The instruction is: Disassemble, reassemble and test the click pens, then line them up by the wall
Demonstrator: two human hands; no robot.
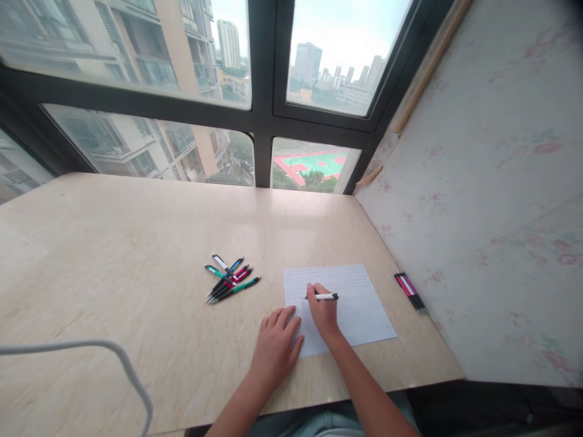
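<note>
A white pen (327, 297) with a black grip and black end is held in my right hand (324, 312), its tip down at the paper. The sheet of paper (359, 315) lies slightly turned on the sill, with lines of handwriting over its upper part. My left hand (276, 341) rests flat with its fingers spread, the fingertips on the paper's left edge. Left of the paper, a loose pile of pens (232, 280) in green, blue, red and white lies crossed over one another.
Several pink and purple pens (410, 292) lie side by side along the floral wall (492, 200) at the right. A white cable (113, 347) curves over the near left of the marble-look sill (113, 255). Dark window frames (262, 121) stand at the back.
</note>
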